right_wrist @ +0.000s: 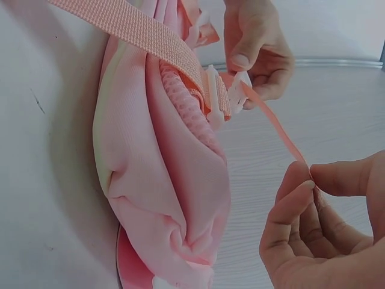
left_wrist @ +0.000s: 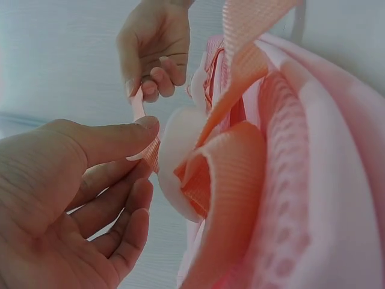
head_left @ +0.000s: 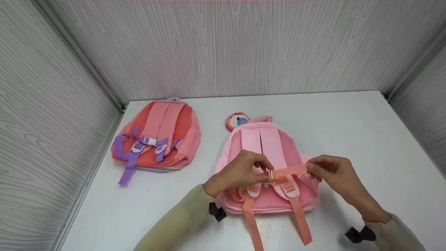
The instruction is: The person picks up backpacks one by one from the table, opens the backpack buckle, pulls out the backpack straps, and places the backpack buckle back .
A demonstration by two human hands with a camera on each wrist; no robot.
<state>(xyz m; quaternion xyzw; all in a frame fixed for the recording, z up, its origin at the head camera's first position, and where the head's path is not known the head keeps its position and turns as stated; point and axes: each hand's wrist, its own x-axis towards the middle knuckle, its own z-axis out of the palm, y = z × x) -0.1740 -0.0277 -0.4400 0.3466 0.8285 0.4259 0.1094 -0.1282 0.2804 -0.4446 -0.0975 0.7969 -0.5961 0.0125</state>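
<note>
A pink backpack (head_left: 289, 141) lies on the table with its shoulder-strap side up. My left hand (head_left: 240, 170) pinches a small white plastic buckle (right_wrist: 240, 90) between thumb and fingers, above the lower part of the bag. From that buckle an orange strap (head_left: 290, 170) runs to the right, pulled out nearly straight. Its far end is pinched between the thumb and fingers of my right hand (head_left: 336, 176). Two white strap adjusters sit below, the right one (head_left: 289, 189) in plain sight. Loose orange webbing tails (head_left: 301, 223) hang toward the front.
A coral backpack (head_left: 190, 139) with purple straps (head_left: 130, 167) lies at the left of the white table (head_left: 348, 125). Behind the pink bag is a small round pink item (head_left: 232, 122) with a blue picture, partly covered. Grey wood-grain panels (head_left: 223, 48) enclose the back and sides.
</note>
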